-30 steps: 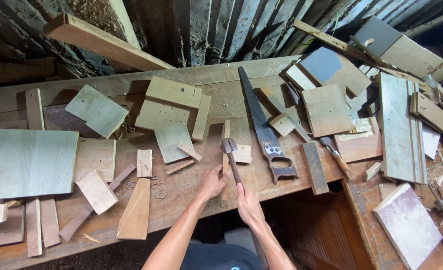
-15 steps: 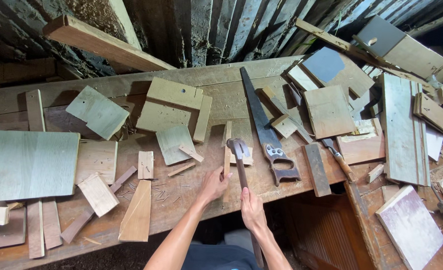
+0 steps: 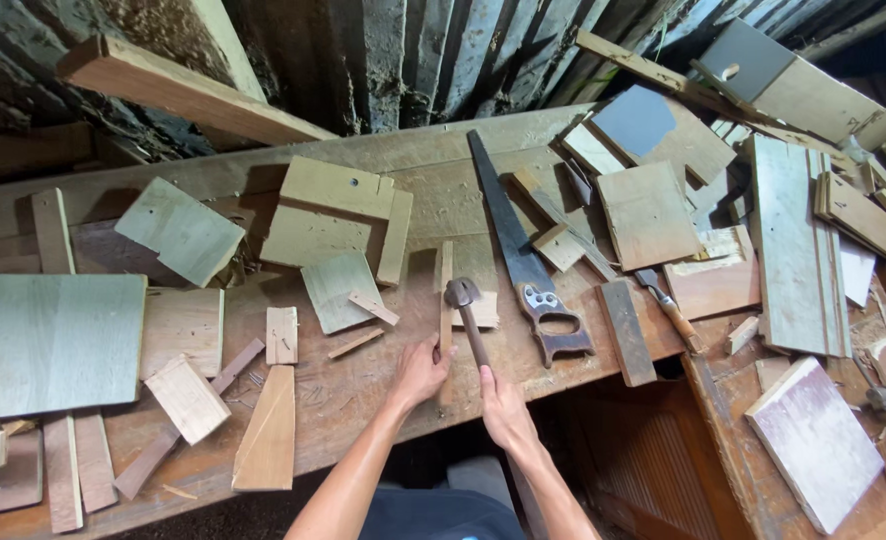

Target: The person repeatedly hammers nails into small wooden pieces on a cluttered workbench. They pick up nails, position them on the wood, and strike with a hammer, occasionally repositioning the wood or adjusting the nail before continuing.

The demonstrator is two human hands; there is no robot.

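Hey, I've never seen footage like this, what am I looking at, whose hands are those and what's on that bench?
This is one view from a camera worn on a person's head, looking down at their own bare hands. The right hand grips a hammer by its wooden handle. The left hand steadies a thin upright strip of wood. They work at a worn wooden workbench strewn with offcut boards. A handsaw lies just right of the hammer, and a chisel lies further right.
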